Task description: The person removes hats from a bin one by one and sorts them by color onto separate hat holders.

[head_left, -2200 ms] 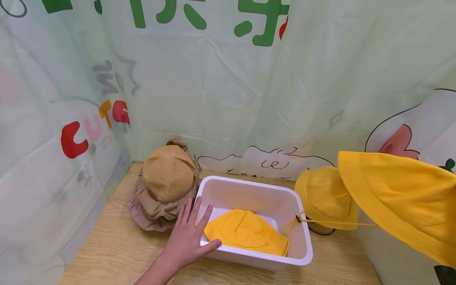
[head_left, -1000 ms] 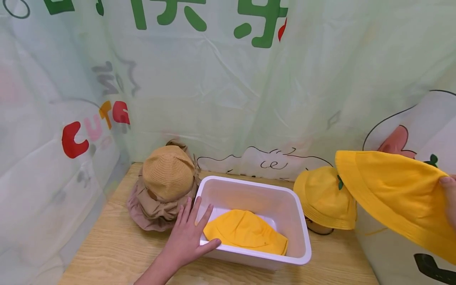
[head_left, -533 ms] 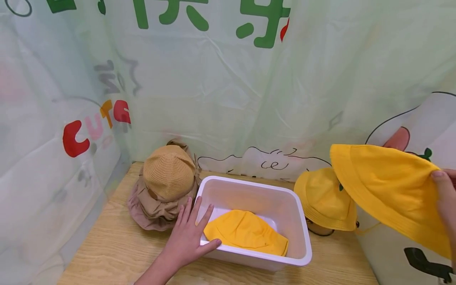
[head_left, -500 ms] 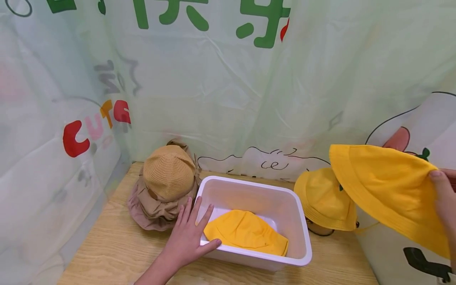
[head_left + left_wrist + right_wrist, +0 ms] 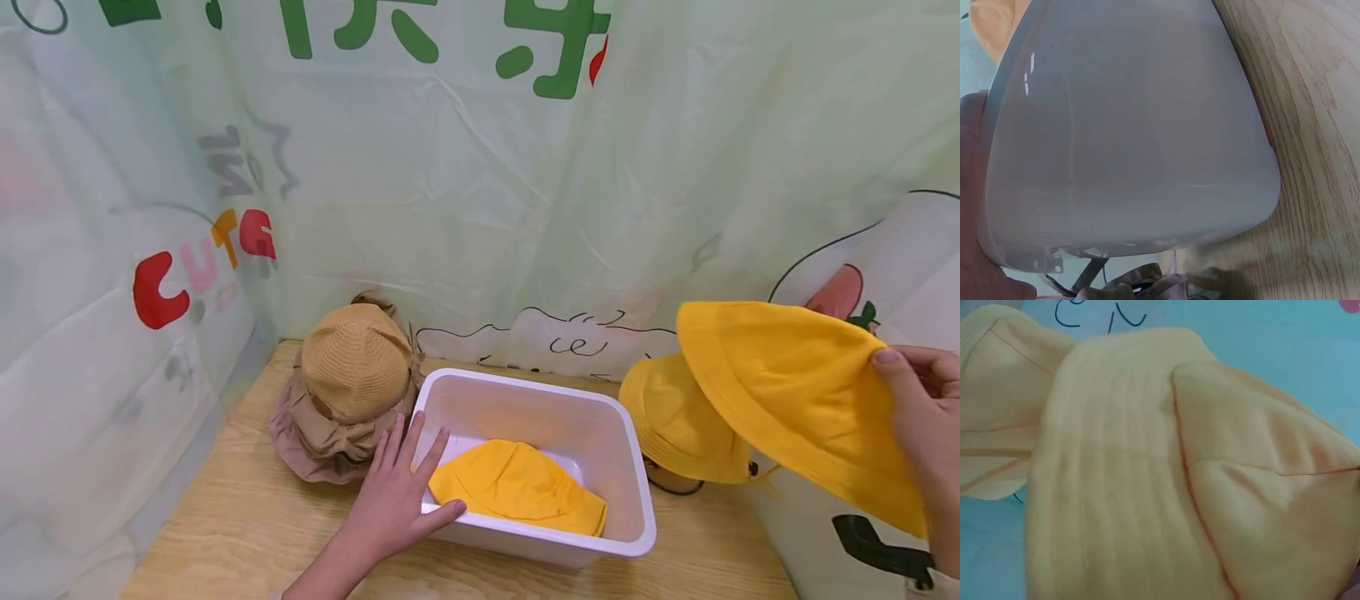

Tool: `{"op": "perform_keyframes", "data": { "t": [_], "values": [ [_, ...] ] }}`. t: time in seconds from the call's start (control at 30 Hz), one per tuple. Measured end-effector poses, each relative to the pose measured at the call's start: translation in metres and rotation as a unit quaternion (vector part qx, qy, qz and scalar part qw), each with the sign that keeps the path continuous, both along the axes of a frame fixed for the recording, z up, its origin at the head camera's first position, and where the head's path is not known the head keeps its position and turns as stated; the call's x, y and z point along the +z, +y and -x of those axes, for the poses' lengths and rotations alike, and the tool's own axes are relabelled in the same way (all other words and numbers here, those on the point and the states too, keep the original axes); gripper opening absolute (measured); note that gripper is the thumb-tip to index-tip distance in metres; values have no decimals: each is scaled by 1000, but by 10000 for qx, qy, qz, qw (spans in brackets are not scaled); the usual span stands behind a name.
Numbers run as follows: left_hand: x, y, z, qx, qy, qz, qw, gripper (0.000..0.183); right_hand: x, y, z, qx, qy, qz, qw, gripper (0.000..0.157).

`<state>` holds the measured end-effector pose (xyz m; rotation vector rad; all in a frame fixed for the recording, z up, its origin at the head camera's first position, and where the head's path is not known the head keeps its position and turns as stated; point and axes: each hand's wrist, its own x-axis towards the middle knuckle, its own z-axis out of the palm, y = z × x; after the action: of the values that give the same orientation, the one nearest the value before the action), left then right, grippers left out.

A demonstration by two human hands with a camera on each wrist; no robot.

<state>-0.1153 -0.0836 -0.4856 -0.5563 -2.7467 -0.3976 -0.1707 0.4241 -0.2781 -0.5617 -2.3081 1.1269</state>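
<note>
My right hand [image 5: 930,425] pinches a yellow bucket hat [image 5: 787,392] by its crown, thumb on the near side. The hat hangs in the air at the right, brim toward the left, and fills much of the right wrist view, where its stitched brim [image 5: 1097,475] shows. My left hand [image 5: 393,500], fingers straight and spread, rests on the left front corner of a white plastic bin [image 5: 525,386]. Inside the bin lies another yellow hat [image 5: 521,492], folded flat. The left wrist view shows the bin's outer wall [image 5: 1135,137] close up.
A yellow hat [image 5: 671,417] stands right of the bin, partly behind the held one. Left of it sits a woven tan hat [image 5: 356,358] over brown ones [image 5: 337,450]. The wooden table [image 5: 225,517] meets a printed curtain [image 5: 480,208] at the back.
My right hand has come into view from the right edge, moving left with the yellow hat, whose cord no longer stretches over the bin. The left hand stays put on the bin.
</note>
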Motion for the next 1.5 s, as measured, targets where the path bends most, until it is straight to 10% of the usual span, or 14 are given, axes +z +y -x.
{"op": "perform_keyframes", "data": {
  "t": [0.57, 0.9, 1.5],
  "values": [
    [0, 0, 1, -1, 3, -20, 10000, 92, -13, -30, 0, 677, 249, -610, 9955, 6],
    [0, 0, 1, -39, 14, -79, 10000, 91, -33, -24, 17, 697, 64, -1305, 9890, 43],
    [1, -1, 1, -13, 43, -17, 10000, 91, -39, -14, 44, 853, -287, -1188, 9888, 53]
  ]
}}
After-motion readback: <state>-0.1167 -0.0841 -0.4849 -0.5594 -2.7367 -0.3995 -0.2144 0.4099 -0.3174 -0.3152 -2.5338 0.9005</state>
